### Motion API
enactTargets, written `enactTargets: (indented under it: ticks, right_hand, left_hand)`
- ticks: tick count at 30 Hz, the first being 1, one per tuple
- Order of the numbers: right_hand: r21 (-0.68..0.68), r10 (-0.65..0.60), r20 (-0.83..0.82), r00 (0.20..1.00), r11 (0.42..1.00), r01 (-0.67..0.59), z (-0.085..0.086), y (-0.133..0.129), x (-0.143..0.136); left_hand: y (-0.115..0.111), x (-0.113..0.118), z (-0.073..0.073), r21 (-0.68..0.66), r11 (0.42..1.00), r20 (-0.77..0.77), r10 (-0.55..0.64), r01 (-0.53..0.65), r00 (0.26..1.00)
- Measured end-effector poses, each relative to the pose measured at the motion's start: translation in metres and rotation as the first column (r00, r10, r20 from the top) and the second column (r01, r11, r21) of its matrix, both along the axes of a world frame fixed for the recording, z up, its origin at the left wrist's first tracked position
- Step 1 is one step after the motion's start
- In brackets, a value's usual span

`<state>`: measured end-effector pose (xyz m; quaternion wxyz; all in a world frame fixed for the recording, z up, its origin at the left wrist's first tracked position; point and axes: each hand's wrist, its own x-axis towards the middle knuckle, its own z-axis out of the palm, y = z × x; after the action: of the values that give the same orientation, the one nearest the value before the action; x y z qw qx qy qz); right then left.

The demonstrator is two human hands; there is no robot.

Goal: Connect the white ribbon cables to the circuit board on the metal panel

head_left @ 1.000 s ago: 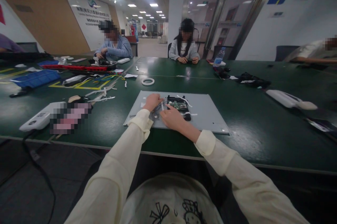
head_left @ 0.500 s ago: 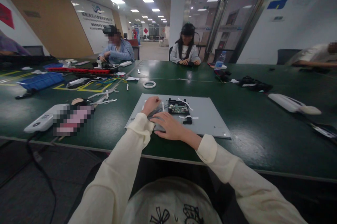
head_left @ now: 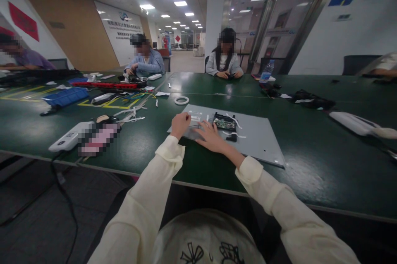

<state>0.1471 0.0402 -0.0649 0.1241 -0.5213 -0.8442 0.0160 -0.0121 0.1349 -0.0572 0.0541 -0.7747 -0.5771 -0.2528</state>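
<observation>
A flat grey panel (head_left: pixel 254 135) lies tilted on the green table in front of me. A black frame holding a green circuit board (head_left: pixel 223 122) sits on it, with white tape strips (head_left: pixel 237 135) alongside and a small black part (head_left: pixel 231 137) below. My left hand (head_left: pixel 180 125) is closed at the panel's left edge; whatever its fingers hold is hidden. My right hand (head_left: pixel 212 137) rests palm down on the panel, fingers spread, just left of the circuit board. Several white label-like strips (head_left: pixel 195 118) show between my hands.
A roll of white tape (head_left: pixel 181 100) lies beyond the panel. To the left are a white power bank (head_left: pixel 71 138), a pixelated pink object (head_left: pixel 99 139) and a blue tray (head_left: pixel 65 97). A white device (head_left: pixel 350 123) lies right. Co-workers sit across the table, near a water bottle (head_left: pixel 267 71).
The panel is turned clockwise, its right end nearer me. My left hand has shifted to the panel's left edge; my right hand has moved up and right, its fingers more spread. The camera view has shifted slightly.
</observation>
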Motion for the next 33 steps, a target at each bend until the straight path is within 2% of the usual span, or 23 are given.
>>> enactTargets:
  ticks: [4,9,12,19,24,33]
  right_hand:
    - [0.008,-0.159,0.027,0.987,0.987,0.159,-0.005,0.019,0.025]
    - [0.035,-0.337,0.075,0.938,0.941,0.336,-0.012,0.036,0.065]
    - [0.044,-0.46,0.096,0.882,0.888,0.458,-0.014,0.045,0.091]
    - [0.079,-0.69,0.127,0.712,0.723,0.686,-0.02,0.056,0.156]
    - [0.088,-0.78,0.095,0.618,0.625,0.776,-0.024,0.055,0.197]
    - [0.117,-0.85,-0.01,0.526,0.521,0.845,-0.028,0.047,0.244]
  left_hand:
    - [-0.004,0.003,-0.001,-0.041,0.999,-0.012,-0.037,0.036,0.999]
    - [-0.004,0.004,-0.002,-0.073,0.996,-0.005,-0.06,0.059,0.998]
    - [-0.005,0.004,-0.003,-0.091,0.993,-0.006,-0.076,0.075,0.997]
    - [-0.007,0.007,-0.005,-0.096,0.987,-0.007,-0.133,0.131,0.991]
    - [-0.006,0.007,-0.008,-0.118,0.979,-0.011,-0.17,0.168,0.985]
    - [-0.01,0.008,-0.004,-0.194,0.971,-0.032,-0.147,0.138,0.989]
